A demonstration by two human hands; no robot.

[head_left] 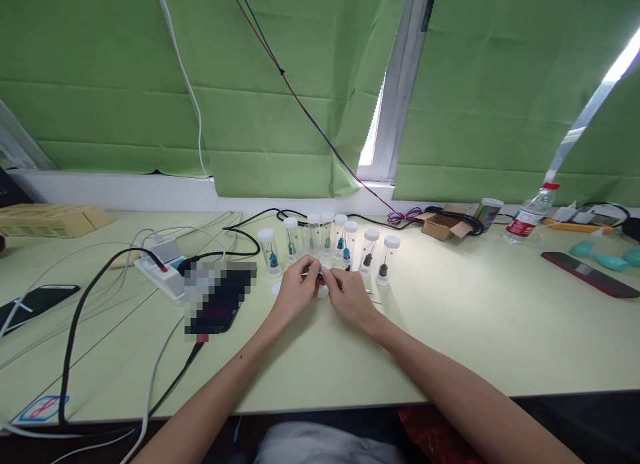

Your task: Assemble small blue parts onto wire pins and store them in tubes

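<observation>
My left hand [299, 285] and my right hand [351, 295] meet at the middle of the table, their fingertips pinched together. Between them is a small dark piece with a bit of blue [320, 275], mostly covered by the fingers. Just behind the hands stand several clear tubes [369, 252] with white caps, upright, holding small blue, green or dark figures. A white round piece [323, 292] shows below the fingertips. Another white disc [281, 289] lies partly hidden by my left hand. Thin metallic bits [371, 293] lie beside my right hand.
To the left are a power strip [167, 281], a pixelated dark device [225, 297], a phone [37, 301] and tangled cables. Toward the back right stand an opened cardboard box [443, 225], a can [487, 214] and a water bottle [530, 214]. A dark red flat object [590, 274] lies far right.
</observation>
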